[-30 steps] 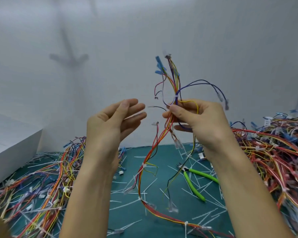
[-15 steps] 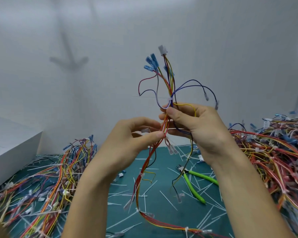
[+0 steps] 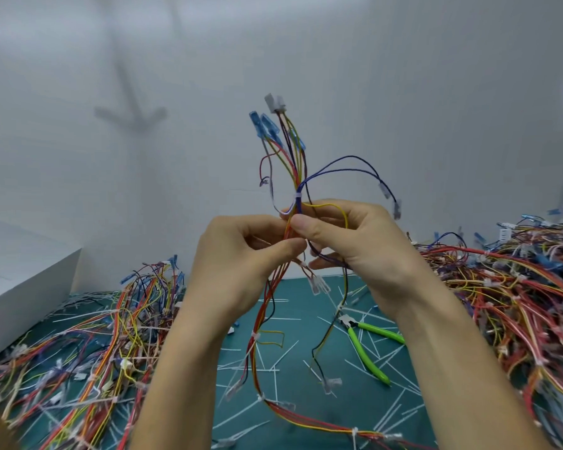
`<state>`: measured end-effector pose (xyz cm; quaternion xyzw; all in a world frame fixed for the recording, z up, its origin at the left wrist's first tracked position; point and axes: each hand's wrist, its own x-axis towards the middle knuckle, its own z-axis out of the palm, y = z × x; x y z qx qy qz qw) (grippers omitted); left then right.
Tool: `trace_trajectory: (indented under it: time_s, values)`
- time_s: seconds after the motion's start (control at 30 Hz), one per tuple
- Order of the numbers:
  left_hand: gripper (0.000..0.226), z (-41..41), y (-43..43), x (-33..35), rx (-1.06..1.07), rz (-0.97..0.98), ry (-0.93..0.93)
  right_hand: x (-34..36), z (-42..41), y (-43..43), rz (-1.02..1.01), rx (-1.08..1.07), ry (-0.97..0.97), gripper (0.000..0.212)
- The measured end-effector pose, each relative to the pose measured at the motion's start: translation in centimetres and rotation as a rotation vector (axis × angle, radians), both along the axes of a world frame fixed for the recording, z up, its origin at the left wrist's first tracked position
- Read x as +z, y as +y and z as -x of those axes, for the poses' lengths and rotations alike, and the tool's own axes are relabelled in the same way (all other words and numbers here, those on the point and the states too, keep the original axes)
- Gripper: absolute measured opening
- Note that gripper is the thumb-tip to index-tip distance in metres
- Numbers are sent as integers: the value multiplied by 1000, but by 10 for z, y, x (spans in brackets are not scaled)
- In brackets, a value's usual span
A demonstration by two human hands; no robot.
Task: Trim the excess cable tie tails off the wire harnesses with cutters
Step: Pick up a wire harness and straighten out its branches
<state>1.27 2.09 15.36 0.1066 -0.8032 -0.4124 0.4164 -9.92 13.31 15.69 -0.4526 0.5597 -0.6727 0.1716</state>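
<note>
Wire harness [image 3: 298, 172]: multicoloured bundle, held upright at mid-scene above the teal mat [image 3: 338, 414], its lower run trailing to the near edge.
Right hand [image 3: 355, 248]: thumb and fingers clamped on the bundle.
Left hand [image 3: 241, 264]: thumb and forefinger pinch the same wires, just below.
Green-handled cutters [image 3: 365, 353]: on the mat, near right, unheld.
White cable tie [image 3: 297, 198]: just above the right thumb.
Handling: turn the bundle until any tail shows, then snip flush.
Change: a second ago the left hand was spread, clear of the wires.
</note>
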Motion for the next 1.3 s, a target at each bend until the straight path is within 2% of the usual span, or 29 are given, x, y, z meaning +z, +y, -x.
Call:
trace_trajectory:
  time_s: [0.1, 0.27, 0.4, 0.63, 0.93, 1.3]
  values:
    - [20, -1, -4, 0, 43, -37, 67, 0, 0, 1, -17, -36, 30, 20]
    - [17, -5, -12, 0, 100, -122, 177, 2, 4, 6, -36, -75, 26, 28]
    - [18, -7, -16, 0, 140, -188, 247, 5, 5, 10, -31, -68, 24, 45]
    - [19, -7, -18, 0, 171, -210, 310, 4, 1, 12, -284, 19, 207, 25]
    - [18, -7, -14, 1, 161, -196, 335, 1, 0, 5, -235, -50, 201, 5]
    - [14, -5, -11, 2, 118, -207, 343, -3, 5, 1, -236, -206, 214, 14]
